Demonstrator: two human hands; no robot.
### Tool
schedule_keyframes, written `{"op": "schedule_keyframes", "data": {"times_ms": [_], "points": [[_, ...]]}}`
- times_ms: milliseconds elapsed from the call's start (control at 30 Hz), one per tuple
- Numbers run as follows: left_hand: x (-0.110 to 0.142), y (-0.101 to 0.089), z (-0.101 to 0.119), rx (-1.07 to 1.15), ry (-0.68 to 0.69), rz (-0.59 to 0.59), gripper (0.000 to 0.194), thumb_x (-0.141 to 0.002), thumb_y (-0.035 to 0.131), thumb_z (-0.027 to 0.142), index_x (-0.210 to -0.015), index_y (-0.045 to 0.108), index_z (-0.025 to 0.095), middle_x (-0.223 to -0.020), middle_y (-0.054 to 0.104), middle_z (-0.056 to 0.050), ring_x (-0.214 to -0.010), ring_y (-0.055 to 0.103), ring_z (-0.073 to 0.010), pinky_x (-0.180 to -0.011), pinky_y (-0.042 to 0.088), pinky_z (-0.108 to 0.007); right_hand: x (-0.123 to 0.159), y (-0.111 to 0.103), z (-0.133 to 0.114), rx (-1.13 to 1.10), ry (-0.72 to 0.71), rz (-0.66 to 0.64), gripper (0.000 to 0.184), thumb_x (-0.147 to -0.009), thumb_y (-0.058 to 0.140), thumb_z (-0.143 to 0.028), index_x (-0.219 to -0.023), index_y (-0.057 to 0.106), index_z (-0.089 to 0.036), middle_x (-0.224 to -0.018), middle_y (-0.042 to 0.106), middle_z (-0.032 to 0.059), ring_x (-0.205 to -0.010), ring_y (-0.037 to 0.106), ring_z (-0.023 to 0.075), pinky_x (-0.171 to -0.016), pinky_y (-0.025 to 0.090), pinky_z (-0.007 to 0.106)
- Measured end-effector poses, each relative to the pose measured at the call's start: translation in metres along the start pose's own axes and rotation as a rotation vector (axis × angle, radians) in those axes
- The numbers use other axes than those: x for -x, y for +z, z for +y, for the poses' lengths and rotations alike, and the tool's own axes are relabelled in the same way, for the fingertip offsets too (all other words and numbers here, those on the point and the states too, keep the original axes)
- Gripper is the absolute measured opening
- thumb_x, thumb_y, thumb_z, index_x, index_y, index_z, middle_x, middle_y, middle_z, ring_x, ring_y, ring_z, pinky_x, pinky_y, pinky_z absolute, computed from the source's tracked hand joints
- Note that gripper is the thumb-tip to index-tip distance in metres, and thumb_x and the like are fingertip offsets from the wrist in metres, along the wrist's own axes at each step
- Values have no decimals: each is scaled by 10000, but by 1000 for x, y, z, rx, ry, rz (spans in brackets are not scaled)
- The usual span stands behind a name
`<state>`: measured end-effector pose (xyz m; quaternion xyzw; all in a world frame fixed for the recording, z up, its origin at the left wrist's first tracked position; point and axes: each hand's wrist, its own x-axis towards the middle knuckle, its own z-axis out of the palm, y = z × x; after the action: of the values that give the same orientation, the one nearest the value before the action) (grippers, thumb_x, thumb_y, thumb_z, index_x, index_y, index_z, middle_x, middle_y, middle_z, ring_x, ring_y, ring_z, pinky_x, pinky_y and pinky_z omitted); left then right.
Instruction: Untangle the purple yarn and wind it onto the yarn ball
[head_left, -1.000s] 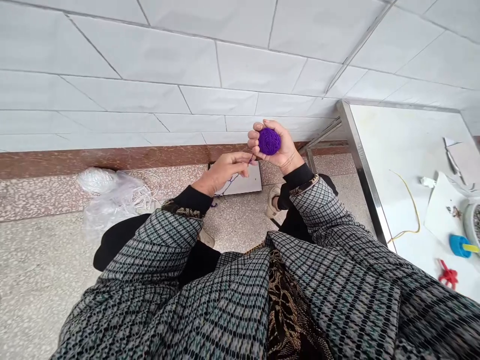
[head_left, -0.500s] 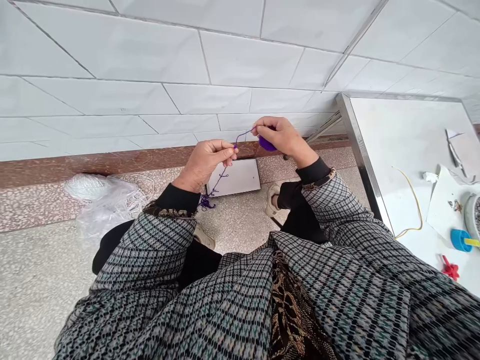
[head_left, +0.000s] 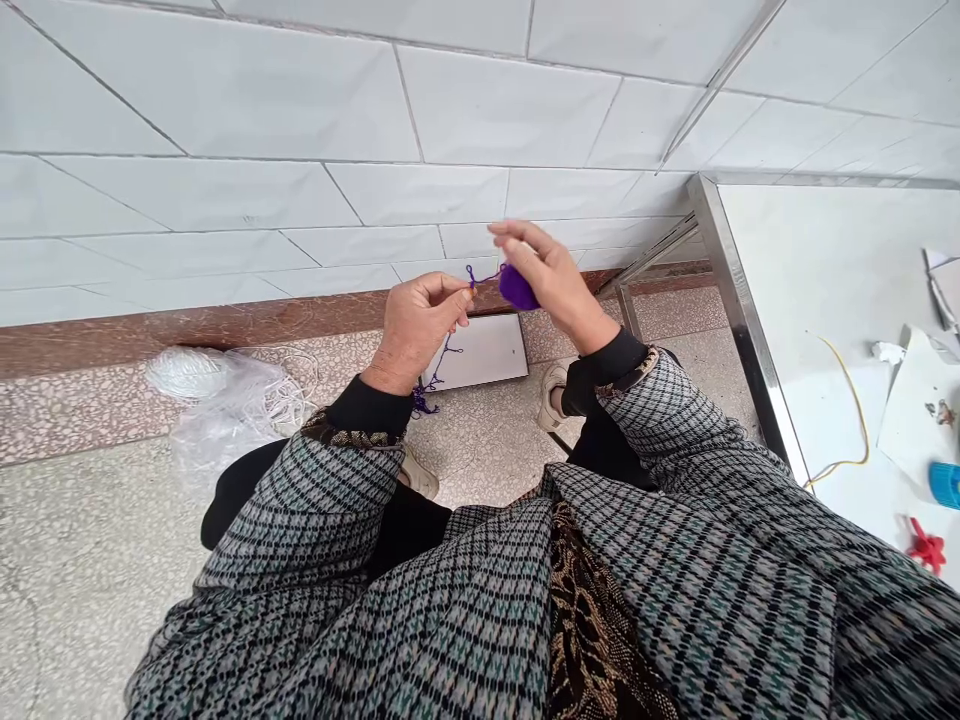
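Observation:
My left hand (head_left: 426, 325) pinches knotted purple yarn (head_left: 471, 274) between thumb and forefinger. A small loop of it stands up above the fingertips, and a looped length hangs below to a tangled purple clump (head_left: 424, 402). My right hand (head_left: 546, 275) keeps a rounded purple yarn ball (head_left: 517, 288) against the palm side. Its forefinger and thumb are stretched out and slightly blurred; the other fingers are mostly hidden. A short strand of yarn runs between the ball and my left fingertips.
A shallow white box (head_left: 491, 350) lies on the floor below my hands. White yarn (head_left: 187, 372) and a clear plastic bag (head_left: 217, 430) lie at left. Tiled wall ahead. At right, a metal-edged table (head_left: 757, 350) bears a yellow cord (head_left: 862, 420) and a red piece (head_left: 927, 546).
My right hand has moved slightly left and up, and its fingertips have come off the strand and straightened. A small yarn loop now stands above my left fingertips. The view has shifted slightly.

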<state>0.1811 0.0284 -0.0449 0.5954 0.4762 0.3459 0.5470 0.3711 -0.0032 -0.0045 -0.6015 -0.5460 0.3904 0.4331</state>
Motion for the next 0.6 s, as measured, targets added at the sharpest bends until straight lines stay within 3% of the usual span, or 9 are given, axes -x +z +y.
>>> {"op": "schedule_keyframes", "data": {"times_ms": [67,133,200,267,400,500,600], "points": [[1,-3,-2,-92,29,-14,71,-886,722,204,-821,746,188,-681,698,-5,-627,599,-149,-622,489,-270,1,-5,-4,-132,2,-91,348,-1092,646,-470,-1266,802,-211,-1189,745,42,-1034,684,157,-944,576,266],[4,-7,-2,-184,87,-21,71,-891,740,218,-826,744,190,-759,739,-22,-710,632,-169,-702,516,-292,0,-9,-2,-216,-19,-288,376,-1074,684,-507,-1252,820,-205,-1046,740,15,-955,674,137,-886,554,248],[6,-10,-1,-244,148,-20,100,-895,754,232,-808,732,191,-819,759,-41,-774,654,-188,-769,532,-314,-3,-12,3,-194,-39,-497,373,-1047,730,-514,-1169,845,-180,-881,712,-6,-884,657,129,-848,521,241],[8,-14,0,-265,178,-15,113,-899,744,228,-793,721,194,-829,751,-48,-783,653,-196,-792,536,-327,-7,-14,9,-48,-38,-601,325,-1020,762,-460,-1035,855,-150,-782,688,-10,-809,619,121,-815,486,244],[10,-18,0,-303,171,-9,76,-891,714,196,-817,727,206,-842,745,-43,-772,628,-195,-794,536,-326,-10,-9,14,231,25,-435,215,-984,706,-282,-923,832,-119,-763,686,5,-758,550,124,-774,433,269],[11,-20,-2,-351,187,-2,78,-875,711,173,-809,718,214,-844,742,-42,-782,624,-203,-824,538,-337,-7,1,12,203,50,-356,224,-977,670,-263,-1058,835,-135,-785,682,-4,-759,546,128,-759,429,266],[11,-20,-5,-392,226,10,98,-861,720,169,-781,699,222,-848,728,-49,-811,637,-223,-864,537,-358,-3,13,11,132,64,-352,204,-969,696,-311,-1002,788,-133,-799,676,3,-745,534,123,-730,427,260]]}}
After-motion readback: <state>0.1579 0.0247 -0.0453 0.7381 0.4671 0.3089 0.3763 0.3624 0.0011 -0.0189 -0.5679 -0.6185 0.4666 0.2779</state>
